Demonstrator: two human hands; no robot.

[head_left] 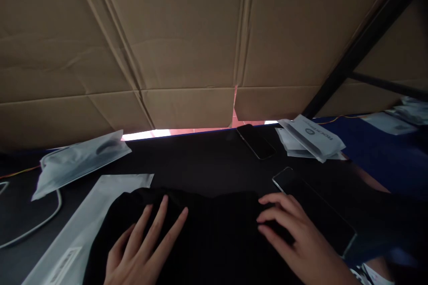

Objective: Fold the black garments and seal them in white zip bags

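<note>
Fingers (157, 220) of my left hand (140, 249) lie spread and flat on the black garment (214, 231), right hand (294, 236) likewise, nothing gripped. Garment rests on the dark surface (200, 160), partly over a clear bag (83, 222). Step, I judge: smoothing. Next needs an edge pinch.

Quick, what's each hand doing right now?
Left hand: open, fingers spread flat on the black garment, gripping nothing.
Right hand: open, palm down on the same garment, gripping nothing.

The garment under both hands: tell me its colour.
Black, plain as far as shows; the garment lies flat under the left hand and right hand, head view.
</note>
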